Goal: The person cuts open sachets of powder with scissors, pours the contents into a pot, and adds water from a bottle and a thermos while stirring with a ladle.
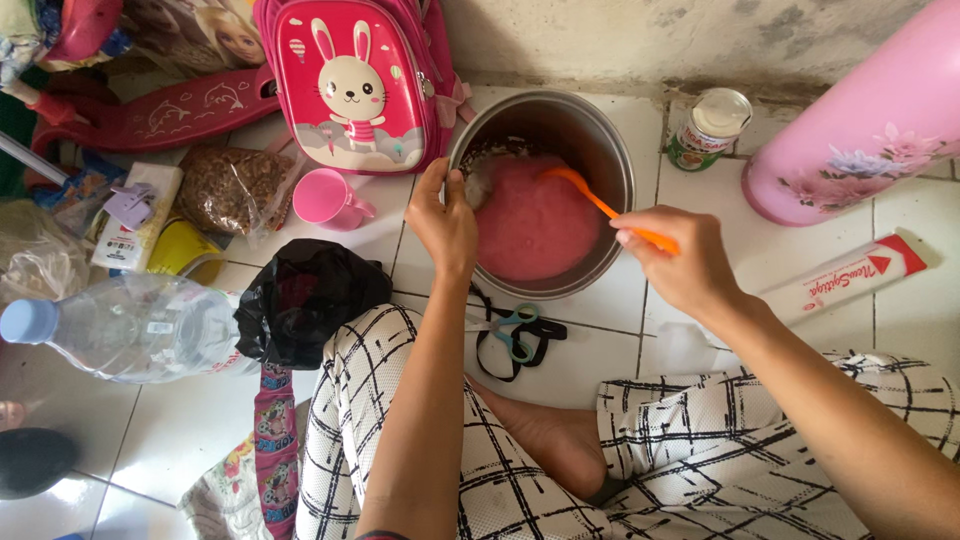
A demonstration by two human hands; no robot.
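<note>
Two hands on one pot of pink batter, seen from my remote seat.

I see the left hand (pixel 443 222) clenched over the near rim of the metal pot (pixel 612 150), thumb inside and fingers outside, steadying it on the tiled floor (pixel 180 420). The right hand (pixel 678 262) is closed around the handle of the orange spoon (pixel 600 205), whose bowl sits in the pink mixture (pixel 535 225) towards the pot's far side; the handle slants out over the rim, so the grip lies outside the pot, to its right. My worry: a hard stir could tip the pot or slop mixture over the low near edge onto the scissors (pixel 513 330) and the checked trousers (pixel 500 480) just below. The open can (pixel 710 128) stands near enough behind to be knocked.
</note>
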